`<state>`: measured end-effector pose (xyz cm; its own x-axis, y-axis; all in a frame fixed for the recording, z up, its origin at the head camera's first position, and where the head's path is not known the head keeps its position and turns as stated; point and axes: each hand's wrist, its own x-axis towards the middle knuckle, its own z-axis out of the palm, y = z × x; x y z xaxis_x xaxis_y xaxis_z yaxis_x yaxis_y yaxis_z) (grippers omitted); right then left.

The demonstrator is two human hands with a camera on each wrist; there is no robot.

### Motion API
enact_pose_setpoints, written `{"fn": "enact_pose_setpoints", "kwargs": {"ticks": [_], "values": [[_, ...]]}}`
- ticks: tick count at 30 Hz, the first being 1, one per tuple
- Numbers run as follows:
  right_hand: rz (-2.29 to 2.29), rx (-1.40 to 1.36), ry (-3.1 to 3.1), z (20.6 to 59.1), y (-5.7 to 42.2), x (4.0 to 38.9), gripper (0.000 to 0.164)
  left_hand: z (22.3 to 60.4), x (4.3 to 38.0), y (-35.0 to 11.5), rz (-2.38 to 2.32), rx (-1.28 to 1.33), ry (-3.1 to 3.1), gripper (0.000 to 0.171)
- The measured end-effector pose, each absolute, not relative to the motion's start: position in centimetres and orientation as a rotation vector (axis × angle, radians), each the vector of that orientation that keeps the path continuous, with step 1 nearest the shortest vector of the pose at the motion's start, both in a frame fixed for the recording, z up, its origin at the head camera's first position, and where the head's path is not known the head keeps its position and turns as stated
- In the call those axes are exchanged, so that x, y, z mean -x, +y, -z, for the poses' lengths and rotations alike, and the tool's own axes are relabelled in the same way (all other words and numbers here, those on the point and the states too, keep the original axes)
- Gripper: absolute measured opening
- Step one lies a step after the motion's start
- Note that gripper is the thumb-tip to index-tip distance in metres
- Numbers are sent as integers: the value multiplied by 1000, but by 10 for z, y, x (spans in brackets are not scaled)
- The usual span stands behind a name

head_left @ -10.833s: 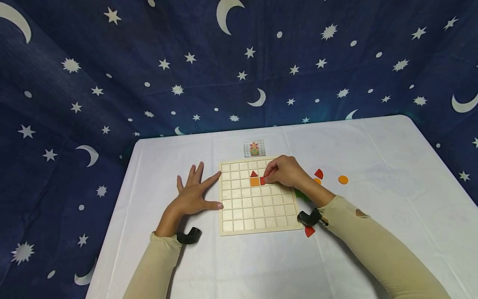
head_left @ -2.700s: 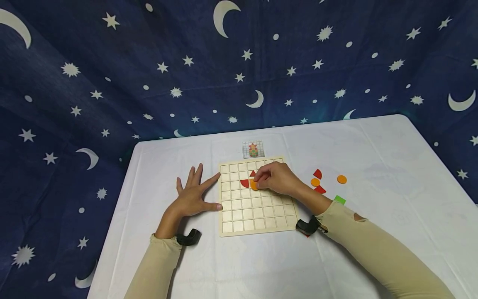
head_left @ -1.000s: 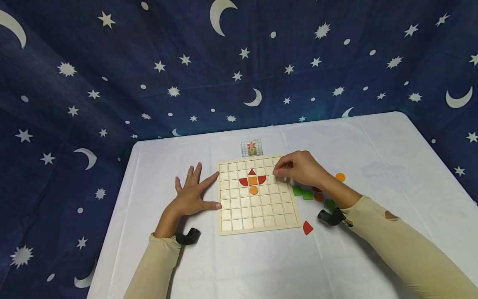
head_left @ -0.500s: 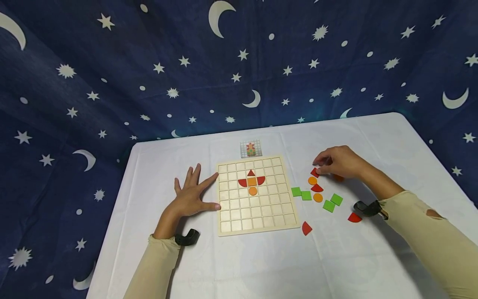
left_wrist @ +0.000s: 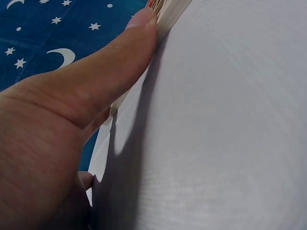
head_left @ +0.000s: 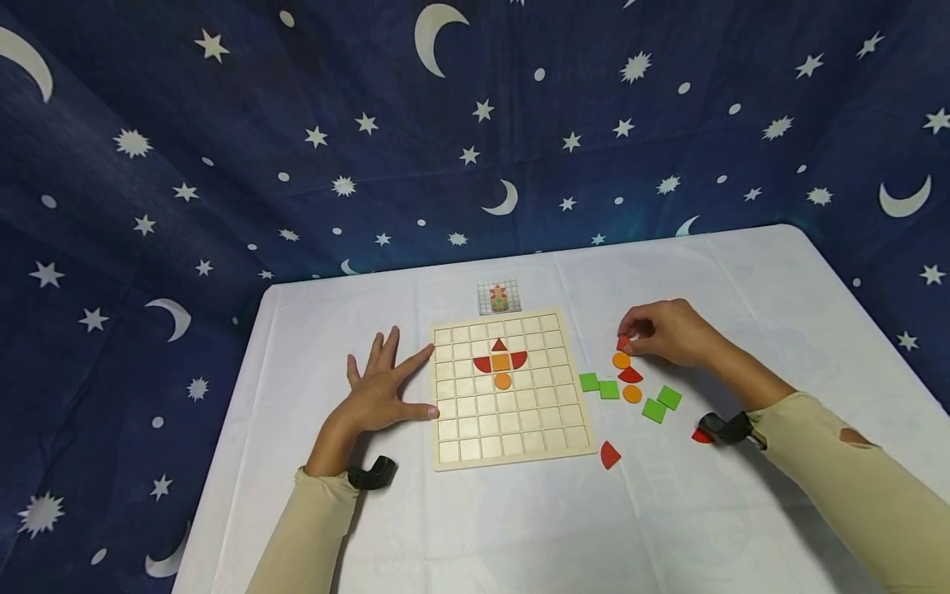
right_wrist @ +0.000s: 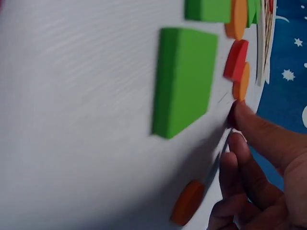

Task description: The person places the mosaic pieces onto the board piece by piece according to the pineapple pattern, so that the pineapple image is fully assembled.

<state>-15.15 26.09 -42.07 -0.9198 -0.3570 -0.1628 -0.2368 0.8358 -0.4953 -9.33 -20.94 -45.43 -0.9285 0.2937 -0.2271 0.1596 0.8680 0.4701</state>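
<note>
A square wooden grid board (head_left: pixel 475 421) lies on the white table. On it sit a red triangle (head_left: pixel 499 345), an orange square (head_left: pixel 500 362) below it, a red quarter-circle on each side of that square, and an orange circle (head_left: pixel 502 381) underneath. My left hand (head_left: pixel 382 392) is spread flat, its thumb and index finger touching the board's left edge. To the right of the board, my right hand (head_left: pixel 671 330) pinches a red quarter-circle piece (head_left: pixel 623 341) between thumb and fingers, low over the table. In the right wrist view that piece (right_wrist: pixel 231 115) shows dark, partly hidden by the thumb.
Loose pieces lie right of the board: several green squares (head_left: pixel 609 389), orange circles (head_left: pixel 632 394), and red quarter-circles (head_left: pixel 630 374). One red quarter-circle (head_left: pixel 610 454) lies near the board's lower right corner; another is partly under the right wrist camera. A pattern card (head_left: pixel 499 297) lies behind the board.
The right hand has moved right, off the board to the loose pieces, and now pinches a red quarter-circle. Since the oldest frame, the left red quarter-circle and orange circle have joined the board.
</note>
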Motion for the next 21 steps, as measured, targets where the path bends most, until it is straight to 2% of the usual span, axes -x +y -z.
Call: {"fn": "enact_pose_setpoints", "kwargs": {"ticks": [9, 21], "values": [[920, 480, 2725, 406, 225, 144, 11, 454, 93, -209, -653, -342, 2752, 105], [1131, 517, 2466, 411, 150, 131, 17, 454, 94, -209, -669, -339, 2745, 106]]}}
